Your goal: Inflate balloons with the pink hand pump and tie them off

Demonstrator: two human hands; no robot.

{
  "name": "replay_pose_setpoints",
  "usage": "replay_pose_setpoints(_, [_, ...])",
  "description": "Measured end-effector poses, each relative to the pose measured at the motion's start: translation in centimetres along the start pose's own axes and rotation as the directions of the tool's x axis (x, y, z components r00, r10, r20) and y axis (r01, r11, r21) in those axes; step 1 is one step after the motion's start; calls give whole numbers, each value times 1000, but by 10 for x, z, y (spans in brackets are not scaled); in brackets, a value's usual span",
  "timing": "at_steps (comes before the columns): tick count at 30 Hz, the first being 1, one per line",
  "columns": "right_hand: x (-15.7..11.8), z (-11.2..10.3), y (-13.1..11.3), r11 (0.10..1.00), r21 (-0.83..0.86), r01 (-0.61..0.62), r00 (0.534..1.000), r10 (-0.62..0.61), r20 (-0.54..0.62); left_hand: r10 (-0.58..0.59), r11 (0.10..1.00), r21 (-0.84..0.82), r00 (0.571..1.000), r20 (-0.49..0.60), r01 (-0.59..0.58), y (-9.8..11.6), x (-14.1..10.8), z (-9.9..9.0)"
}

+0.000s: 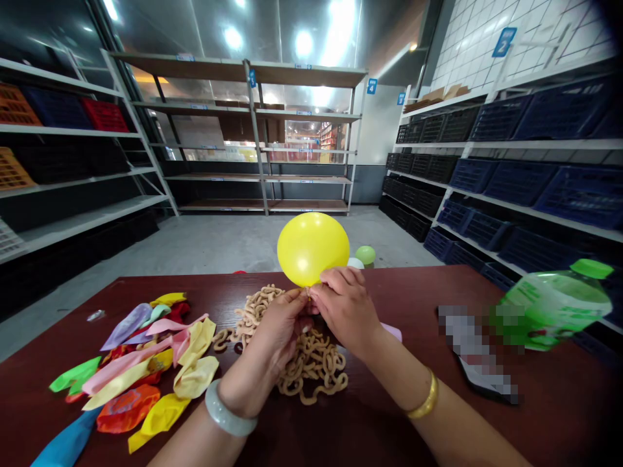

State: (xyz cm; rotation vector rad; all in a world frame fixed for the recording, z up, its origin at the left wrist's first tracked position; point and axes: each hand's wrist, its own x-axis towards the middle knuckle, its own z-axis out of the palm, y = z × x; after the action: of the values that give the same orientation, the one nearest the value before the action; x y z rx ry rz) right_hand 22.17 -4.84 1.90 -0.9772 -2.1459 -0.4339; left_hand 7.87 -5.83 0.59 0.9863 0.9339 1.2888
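An inflated yellow balloon (314, 246) stands above my hands, its neck end pointing down. My left hand (287, 318) pinches at the neck from the left. From the right, my right hand (346, 305) closes its fingers on the same spot, so the neck itself is mostly hidden. Beneath and behind the hands lie tan curly strands (314, 366) in a loose heap, with a paler heap of similar strands (257, 311) farther back. To the left spreads a pile of flat, uninflated balloons (146, 357) in many colours.
On the dark red table (399, 415), a phone (479, 357) and a green-capped bottle (555, 308) lie to the right. A green balloon (365, 255) shows beyond the far edge. Shelves with crates (516, 188) line both sides; a metal rack (257, 130) stands behind.
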Motion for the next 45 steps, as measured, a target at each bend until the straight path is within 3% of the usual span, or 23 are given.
replay_pose_setpoints(3, [-1,3,-2,998,-46,43,999,-42,13,-78,996,-40,997,-20,78,-6,2,-1])
replay_pose_setpoints(14, [-3,4,8,997,43,58,998,-58,-16,34,993,116,999,-41,-29,-10,10,-9])
replay_pose_setpoints(22, [-6,4,14,999,-32,-37,995,34,-97,64,993,98,998,11,-65,-10,11,-8])
replay_pose_setpoints(26, [-7,4,10,993,-103,-52,992,40,-118,90,980,178,996,25,-93,-6,9,-9])
replay_pose_setpoints(28, [-7,4,8,990,-125,-63,991,47,-128,177,928,325,983,50,-184,-4,8,-9])
replay_pose_setpoints(31, [-6,3,7,990,-119,-75,987,56,-151,351,725,579,923,154,-373,1,6,-10])
replay_pose_setpoints(34, [-5,2,8,990,-107,-91,985,74,-156,455,580,659,861,226,-479,2,6,-10])
replay_pose_setpoints(41, [-4,4,6,976,-112,-185,962,156,-223,556,474,654,777,295,-589,-5,8,-11])
replay_pose_setpoints(45, [-6,10,5,968,34,-249,938,250,-239,581,474,661,771,262,-582,-10,10,-13])
